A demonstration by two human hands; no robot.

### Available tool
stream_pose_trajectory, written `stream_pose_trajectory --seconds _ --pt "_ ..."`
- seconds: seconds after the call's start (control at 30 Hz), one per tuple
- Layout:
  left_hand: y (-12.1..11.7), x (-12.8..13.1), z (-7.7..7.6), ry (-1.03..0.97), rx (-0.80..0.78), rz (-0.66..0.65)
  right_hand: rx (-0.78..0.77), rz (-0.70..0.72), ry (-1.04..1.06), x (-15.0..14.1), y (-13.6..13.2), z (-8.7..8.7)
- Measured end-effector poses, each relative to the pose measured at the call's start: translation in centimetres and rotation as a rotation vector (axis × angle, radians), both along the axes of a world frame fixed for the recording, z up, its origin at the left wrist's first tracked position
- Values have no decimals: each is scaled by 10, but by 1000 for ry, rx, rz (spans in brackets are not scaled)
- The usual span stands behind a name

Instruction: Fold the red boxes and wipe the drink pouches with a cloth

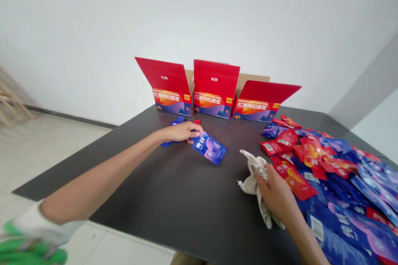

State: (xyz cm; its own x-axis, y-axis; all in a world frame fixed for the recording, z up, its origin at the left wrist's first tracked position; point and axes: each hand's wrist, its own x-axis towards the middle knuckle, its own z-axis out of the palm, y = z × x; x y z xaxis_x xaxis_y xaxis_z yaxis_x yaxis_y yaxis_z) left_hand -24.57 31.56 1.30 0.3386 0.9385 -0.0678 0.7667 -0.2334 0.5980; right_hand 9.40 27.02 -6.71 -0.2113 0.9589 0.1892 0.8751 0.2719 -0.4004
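Left hand point(180, 131) stretched far out over the dark worktop point(174, 198), fingers closed on the top edge of a blue pouch point(209, 148). Pouch lying flat on the worktop, angled down to the right, white characters on its face. Under and behind that hand, more blue pouches point(174, 124) plus a sliver of a red one point(197, 122), partly hidden, count unclear.

Right hand point(276, 194) near the front right, clamped around a crumpled off-white cloth point(255, 174). Cloth bunched up, resting on the worktop, one tail sticking up and left, another trailing down below the wrist.

Just right of the cloth, touching or nearly so: big loose pile of pouches point(336, 165), red and blue mixed, overlapping, spreading to the right edge of the frame. Red ones mostly toward the back and left of the pile, blue ones larger in the near right corner.

At the back of the worktop, three open boxes in a row: left box point(172, 103), middle box point(213, 105), right box point(256, 111). Red lids raised, left lid tilted left, middle upright, right lid leaning right. Orange-and-purple fronts with printed characters. Insides not visible.

Held pouch well apart from the pile, in front of the middle box.

White wall point(199, 16) behind, pale floor point(46, 140) at left.
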Motion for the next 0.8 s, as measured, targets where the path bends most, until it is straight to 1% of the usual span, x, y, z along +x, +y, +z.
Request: stream_pose_trajectory --seconds 0.03,0.07,0.13,0.23,0.33,0.43,0.5,0.57,0.63,0.67,0.7,0.77,0.8 --pt "19 -3 4 124 61 -16 -1 12 23 -1 -1 0" --pt "37 -4 6 185 92 -21 -2 15 41 -3 -1 -1" --pt "72 -1 4 263 130 -25 -4 11 61 -5 -2 0" --pt "111 8 -12 333 160 -11 -5 4 68 -6 -4 1" --pt "132 12 -31 393 232 22 -16 4 59 -5 -5 1" --pt "135 10 -42 410 328 40 -22 -11 13 -4 -7 0" --pt "132 12 -43 419 441 41 -10 -17 -30 -6 -9 2" --pt "128 26 -38 411 585 26 -4 -7 -75 -10 -12 5" --pt "123 54 -32 365 680 -33 -10 2 -124 -16 -15 10" --pt "120 74 -30 324 678 -79 -16 0 -146 -18 -17 13" --pt "118 96 -29 281 641 -136 -21 -4 -163 -21 -18 15" --pt "112 142 -31 176 472 -238 -27 -5 -179 -23 -19 17" --pt "110 164 -33 101 362 -226 -25 -1 -177 -23 -19 18"
